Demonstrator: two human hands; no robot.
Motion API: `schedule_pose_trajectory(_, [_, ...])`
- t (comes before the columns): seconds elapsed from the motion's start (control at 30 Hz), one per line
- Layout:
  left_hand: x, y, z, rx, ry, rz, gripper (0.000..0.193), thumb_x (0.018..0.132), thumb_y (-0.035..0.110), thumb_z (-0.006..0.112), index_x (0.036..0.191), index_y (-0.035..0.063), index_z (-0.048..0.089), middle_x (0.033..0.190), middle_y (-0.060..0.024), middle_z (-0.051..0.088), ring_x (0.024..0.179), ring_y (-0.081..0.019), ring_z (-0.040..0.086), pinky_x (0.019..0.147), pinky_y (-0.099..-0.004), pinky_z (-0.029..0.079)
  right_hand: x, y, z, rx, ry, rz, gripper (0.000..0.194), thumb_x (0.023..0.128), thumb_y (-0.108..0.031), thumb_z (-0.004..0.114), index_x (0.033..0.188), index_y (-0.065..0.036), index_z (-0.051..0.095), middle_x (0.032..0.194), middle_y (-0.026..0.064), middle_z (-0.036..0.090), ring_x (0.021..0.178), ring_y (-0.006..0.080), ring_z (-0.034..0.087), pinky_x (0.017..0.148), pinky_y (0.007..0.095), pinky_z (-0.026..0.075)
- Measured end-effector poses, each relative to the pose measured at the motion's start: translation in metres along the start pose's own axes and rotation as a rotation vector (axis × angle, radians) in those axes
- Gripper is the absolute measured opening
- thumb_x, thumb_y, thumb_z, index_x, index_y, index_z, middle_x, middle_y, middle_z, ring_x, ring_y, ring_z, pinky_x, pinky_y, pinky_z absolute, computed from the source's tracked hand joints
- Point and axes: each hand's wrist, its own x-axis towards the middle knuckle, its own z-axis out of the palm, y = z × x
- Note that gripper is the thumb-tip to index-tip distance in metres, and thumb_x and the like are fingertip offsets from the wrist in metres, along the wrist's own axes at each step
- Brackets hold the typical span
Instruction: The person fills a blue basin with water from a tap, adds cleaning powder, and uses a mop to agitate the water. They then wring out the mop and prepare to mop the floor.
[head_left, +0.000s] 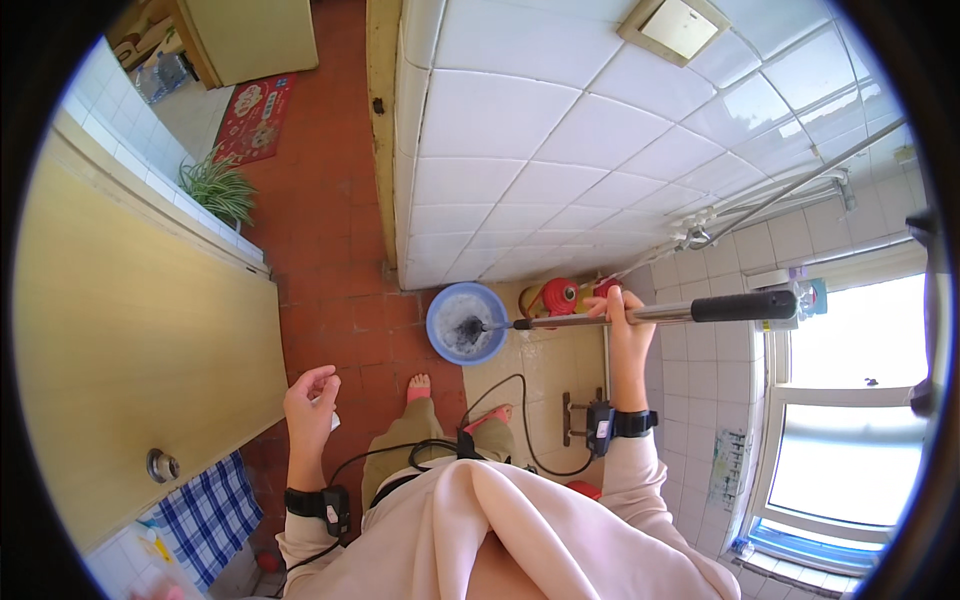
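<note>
My right hand (628, 319) grips a metal pole (571, 321) with a black end grip (742, 306). Its fingers wrap the shaft, with some of them spread. At the far end, a dark mop or brush head (471, 328) dips into foamy water in a round blue basin (433, 346) on the floor. My left hand (311, 397) is raised at the left, clear of the pole, its fingers curled. A small white item (335, 421) shows beside its palm; whether the hand holds it cannot be told.
Red containers (560, 296) stand beyond the basin near the tiled wall (517, 172). A yellowish door (150, 315) stands at left, with a blue checked cloth (210, 517) below its knob. A black cable (525, 420) loops between my wrists. A window (847, 457) is at right.
</note>
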Motion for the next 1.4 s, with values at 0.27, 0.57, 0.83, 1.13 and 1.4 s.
schedule_pose_trajectory(0.27, [-0.006,-0.004,-0.004,0.027,0.007,0.047,0.02,0.088,0.011,0.069,0.105,0.0005,0.07,0.082,-0.0039,0.067,0.07,-0.0086,0.057,0.063,-0.025,0.048,-0.009,0.046,0.04,-0.14,-0.09,0.063,0.041,0.098,-0.022,0.059,0.063,-0.002,0.059,0.064,0.0082,0.064,0.063,0.0156,0.063,0.066,0.0312,0.05])
schedule_pose_trajectory(0.57, [-0.01,0.001,-0.014,-0.011,0.04,0.037,0.021,0.089,0.013,0.069,0.105,0.0006,0.07,0.083,-0.0038,0.067,0.069,-0.0072,0.057,0.057,-0.0231,0.047,0.054,-0.159,0.012,-0.02,0.533,-0.43,0.056,0.099,-0.03,0.061,0.049,-0.012,0.043,0.047,0.0,0.041,0.046,0.0112,0.039,0.065,0.0292,0.043])
schedule_pose_trajectory(0.83, [-0.011,-0.002,-0.01,-0.004,0.048,0.022,0.022,0.089,0.014,0.069,0.105,-0.0003,0.07,0.082,-0.0041,0.067,0.07,-0.0084,0.059,0.059,-0.0239,0.049,0.047,-0.197,0.02,0.075,0.657,-0.412,0.059,0.099,-0.033,0.061,0.05,-0.015,0.032,0.047,-0.0022,0.032,0.044,0.0106,0.033,0.049,0.0254,0.031])
schedule_pose_trajectory(1.13, [-0.003,0.001,-0.01,0.005,0.047,0.031,0.021,0.089,0.014,0.069,0.105,-0.0005,0.07,0.081,-0.0035,0.067,0.069,-0.0081,0.058,0.061,-0.024,0.048,0.048,-0.1,0.021,0.119,0.583,-0.327,0.05,0.099,-0.025,0.061,0.054,-0.013,0.043,0.05,-0.0018,0.039,0.046,0.0078,0.035,0.047,0.0252,0.027])
schedule_pose_trajectory(1.4, [-0.002,-0.004,-0.001,0.014,0.028,0.058,0.02,0.088,0.013,0.069,0.105,0.0007,0.07,0.078,-0.0021,0.065,0.068,-0.0074,0.057,0.058,-0.0234,0.047,0.002,0.045,0.036,-0.529,-0.146,0.129,0.031,0.087,-0.026,0.075,0.07,-0.002,0.065,0.064,0.0052,0.062,0.064,0.0118,0.057,0.065,0.0291,0.046])
